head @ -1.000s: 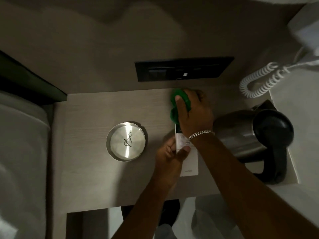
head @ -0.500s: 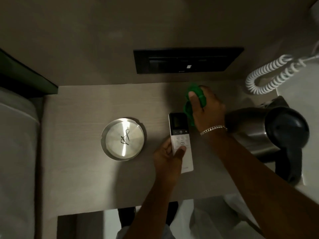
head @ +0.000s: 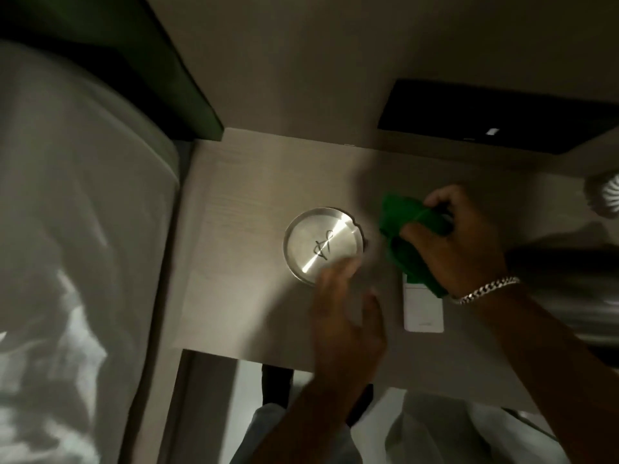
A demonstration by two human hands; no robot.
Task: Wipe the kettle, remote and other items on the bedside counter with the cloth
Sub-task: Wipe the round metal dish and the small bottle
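A white remote [head: 423, 309] lies flat on the pale wooden counter [head: 241, 296]; its far end is hidden under a green cloth [head: 407, 236]. My right hand [head: 459, 242], with a silver bracelet at the wrist, is shut on the cloth above the remote's top. My left hand [head: 345, 313] hovers blurred with fingers spread, its fingertips over the near edge of a round metal ashtray [head: 321, 244]. The kettle [head: 569, 286] is only a dark blur at the right edge.
A bed with white sheets [head: 83, 246] borders the counter on the left. A black switch panel [head: 495, 115] sits on the wall behind. A coiled white phone cord [head: 608, 199] shows at the far right. The counter's front edge runs below my left hand.
My left hand let go of the remote and moved left toward the ashtray. My right hand brought the cloth down onto the remote's top. The view swung left; the kettle slid to the edge.
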